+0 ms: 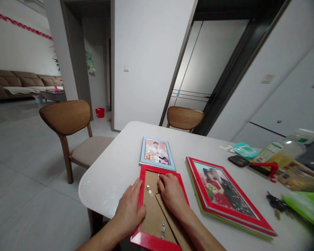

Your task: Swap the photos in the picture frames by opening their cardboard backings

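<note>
A red picture frame [153, 241] lies face down at the table's near edge, its brown backing board [150, 223] uppermost. My left hand [129, 211] grips the frame's left side, thumb over the border onto the board. My right hand [172, 193] rests on the back near the top, fingers curled at a small metal clip [159, 176]; the fingertips partly hide it. Two more metal clips, an upper one [149, 190] and a lower one [163, 230], show on the board. A hinged stand leg [170, 218] runs diagonally under my right wrist.
Beyond the frame lies a light-blue framed photo [157, 153]. To the right, a red framed photo [225, 190] lies stacked on a green-edged one. Farther right are a black wallet-like item [238, 160], a teal packet [245, 150], keys [277, 204] and a green bag [307, 205]. Wooden chairs [68, 118] stand around the white table [107, 177].
</note>
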The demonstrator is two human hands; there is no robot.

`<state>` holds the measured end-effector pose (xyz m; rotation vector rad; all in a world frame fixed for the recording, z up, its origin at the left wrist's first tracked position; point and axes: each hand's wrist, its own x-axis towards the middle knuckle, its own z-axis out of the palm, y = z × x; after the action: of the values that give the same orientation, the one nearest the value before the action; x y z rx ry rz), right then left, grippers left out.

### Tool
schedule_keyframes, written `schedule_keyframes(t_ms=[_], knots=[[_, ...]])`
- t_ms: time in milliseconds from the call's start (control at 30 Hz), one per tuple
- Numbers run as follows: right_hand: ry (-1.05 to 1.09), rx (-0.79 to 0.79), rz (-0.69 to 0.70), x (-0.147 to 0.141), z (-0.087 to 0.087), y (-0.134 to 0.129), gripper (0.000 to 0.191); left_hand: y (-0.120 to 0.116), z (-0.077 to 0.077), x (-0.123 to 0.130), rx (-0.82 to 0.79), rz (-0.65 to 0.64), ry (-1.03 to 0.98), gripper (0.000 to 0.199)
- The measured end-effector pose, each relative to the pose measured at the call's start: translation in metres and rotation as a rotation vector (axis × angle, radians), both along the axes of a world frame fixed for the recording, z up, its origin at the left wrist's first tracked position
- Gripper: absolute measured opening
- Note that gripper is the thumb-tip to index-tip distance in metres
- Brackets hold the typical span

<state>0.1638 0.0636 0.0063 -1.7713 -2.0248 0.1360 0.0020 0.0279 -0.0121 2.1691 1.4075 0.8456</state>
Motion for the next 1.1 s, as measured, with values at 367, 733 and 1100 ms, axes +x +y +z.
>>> schedule_keyframes(t_ms=[367,733,1100], knots=[[0.061,-0.226,0.298,0.024,0.025,-0.041,0.041,-0.001,0.004,0.000,-0.015,-0.007,-0.003,0.061],[0.137,-0.225,0.147,0.021,0.016,-0.069,0.043,-0.003,0.008,0.000,-0.049,0.004,0.016,0.059],[0.134,-0.172,0.034,0.023,0.040,-0.066,0.045,-0.002,0.018,0.001,-0.183,0.019,-0.082,0.052]])
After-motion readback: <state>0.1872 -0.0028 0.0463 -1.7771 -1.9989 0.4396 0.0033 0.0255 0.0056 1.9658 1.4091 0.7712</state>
